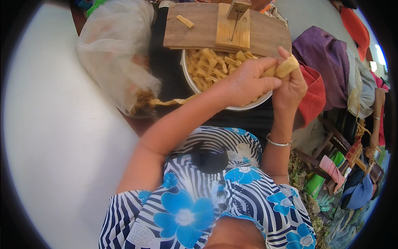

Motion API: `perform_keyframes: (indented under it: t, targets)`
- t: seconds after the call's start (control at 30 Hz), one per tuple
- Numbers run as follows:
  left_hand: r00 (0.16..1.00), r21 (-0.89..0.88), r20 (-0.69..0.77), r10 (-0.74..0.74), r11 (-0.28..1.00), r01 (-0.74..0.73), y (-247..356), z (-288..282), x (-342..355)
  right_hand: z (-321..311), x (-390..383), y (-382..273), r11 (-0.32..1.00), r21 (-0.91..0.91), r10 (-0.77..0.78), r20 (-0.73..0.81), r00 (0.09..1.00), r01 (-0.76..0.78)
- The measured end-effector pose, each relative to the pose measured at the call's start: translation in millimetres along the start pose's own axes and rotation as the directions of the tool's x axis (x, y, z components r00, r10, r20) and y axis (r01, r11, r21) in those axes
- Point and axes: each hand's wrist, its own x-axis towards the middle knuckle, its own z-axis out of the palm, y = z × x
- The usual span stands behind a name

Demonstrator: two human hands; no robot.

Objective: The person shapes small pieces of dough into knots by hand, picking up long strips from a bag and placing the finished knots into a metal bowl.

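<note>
Background: purple cloth point(319, 62) and red cloth point(311, 97) right, see-through bag point(116, 45) left
Board: wooden, at bowl's far side; small yellow piece point(185, 21) on top
Bowl point(184, 72): full of yellow pieces point(205, 70)
Yellow roll point(289, 66): between both hands, above bowl's right side
Left hand point(251, 79): grip pinching roll
Right hand point(292, 91): grip grasping same roll, fingers around it

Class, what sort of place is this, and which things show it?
Probably an informal handcraft workspace: a round basin of folded tan strips, a wooden board, and another person's arm at the right suggest it.
</note>
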Motion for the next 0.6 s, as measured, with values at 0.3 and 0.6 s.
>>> perform_keyframes:
  t: [0.3, 0.6]
  targets:
    - [0.967, 0.866, -0.012, 0.253, 0.486, -0.117, -27.8, -28.2, -23.9, -2.3, -27.7, 21.2, 0.955, -0.129, 0.292, 0.268, 0.918, -0.266]
    - [0.979, 0.674, -0.024, 0.204, 0.726, -0.135, -31.3, -32.1, -35.8, 4.9, -45.4, 31.8, 0.324, 0.496, 0.486, 0.643, 0.592, -0.806]
